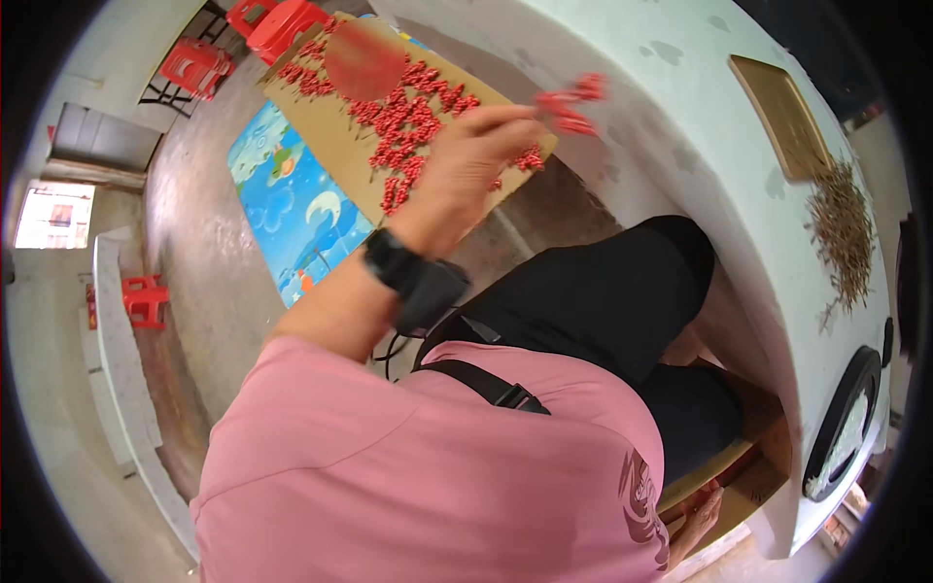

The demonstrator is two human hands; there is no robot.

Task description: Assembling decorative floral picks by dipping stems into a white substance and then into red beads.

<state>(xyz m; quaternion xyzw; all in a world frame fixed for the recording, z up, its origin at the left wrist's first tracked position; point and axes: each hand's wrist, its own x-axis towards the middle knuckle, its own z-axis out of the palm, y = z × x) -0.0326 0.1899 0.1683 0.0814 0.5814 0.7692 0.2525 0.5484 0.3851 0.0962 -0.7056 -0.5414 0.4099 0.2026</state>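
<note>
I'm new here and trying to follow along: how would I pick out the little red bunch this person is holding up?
Start at the brown cardboard sheet lying over the blue play mat on the floor, strewn with small red pieces. The left hand is raised above its near edge. At its fingertips is the blurred red bunch, the only red pieces up in the air against the pale table.

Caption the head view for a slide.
Left hand lifts small red pieces above a cardboard sheet strewn with more; the right hand rests low by the white table.
</note>
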